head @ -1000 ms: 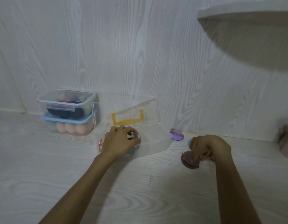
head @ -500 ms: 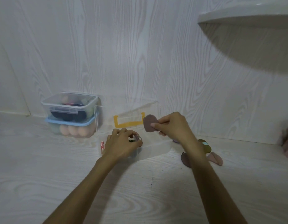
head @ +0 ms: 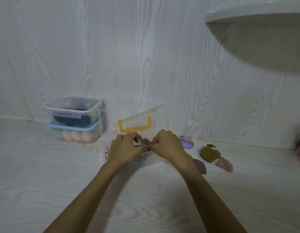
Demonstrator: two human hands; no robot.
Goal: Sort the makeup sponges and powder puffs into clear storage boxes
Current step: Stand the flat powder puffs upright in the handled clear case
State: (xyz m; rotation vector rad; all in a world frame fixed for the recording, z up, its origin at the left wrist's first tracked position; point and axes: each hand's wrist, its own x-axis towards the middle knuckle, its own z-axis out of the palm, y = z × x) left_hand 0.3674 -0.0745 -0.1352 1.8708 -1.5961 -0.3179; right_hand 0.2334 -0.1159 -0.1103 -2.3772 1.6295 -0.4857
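- My right hand [head: 166, 145] has come across from the loose pile on the counter [head: 61, 190] and now meets my left hand [head: 125, 148] over the open clear plastic storage box with the yellow handle [head: 146, 158].
- Half a second ago the right hand held the mauve teardrop powder puff [head: 146, 141] up in front of the raised clear lid [head: 142, 118]; now the puff sits low between both hands, at the box mouth.
- Right hand: fingers curled, thumb and fingertips pinching the puff's edge.
- Left hand: fingers curled over the row of puffs already in the box; whether it grips one or only steadies them, I cannot tell.
- I read this as the puff being slotted upright beside the others, not yet released.
- Waiting on the counter to the right: a lilac round puff with a strap [head: 187, 142], an olive puff on a blue one [head: 210, 153], a brown teardrop puff [head: 200, 165] and a pink teardrop puff [head: 224, 164].
- The two stacked lidded tubs of egg-shaped sponges [head: 73, 120] stand closed by the wall, so the sponge half looks finished.
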